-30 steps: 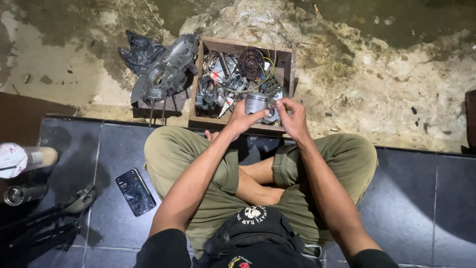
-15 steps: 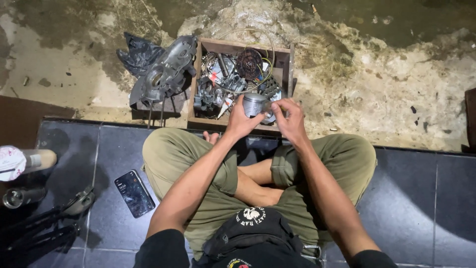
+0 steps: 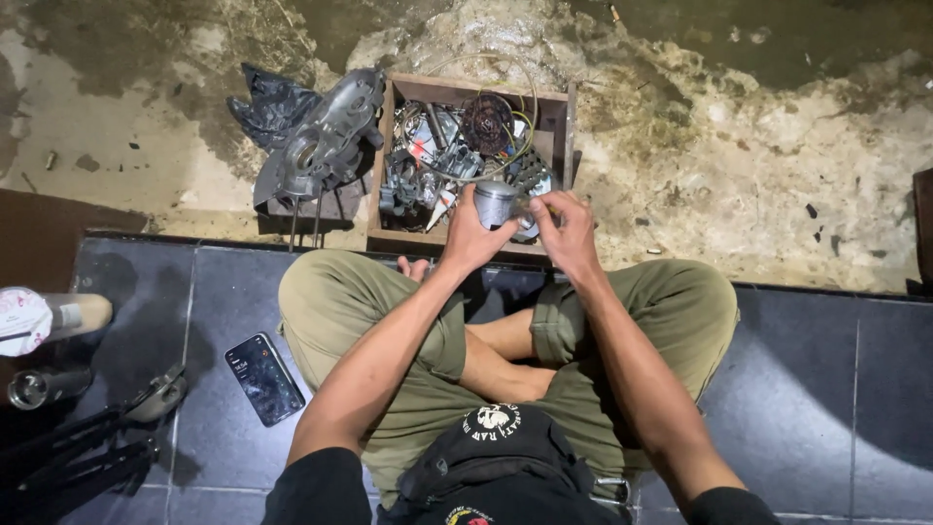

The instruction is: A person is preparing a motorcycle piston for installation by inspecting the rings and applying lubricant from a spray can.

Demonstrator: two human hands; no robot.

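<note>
Piston gripped in left hand, held over near edge of wooden crate of engine parts. Right hand pinching at its side, fingers closed on sth small, can't tell what. Work mid-way; engine casing untouched at crate's left side.

Black sleeves; olive shorts; black waist-bag

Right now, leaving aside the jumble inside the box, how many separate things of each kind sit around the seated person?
Metal cylinder, held in the left hand with the right hand on it: 1
Wooden box: 1
Engine casing: 1
Black bag: 1
Phone: 1
Total: 5
</note>
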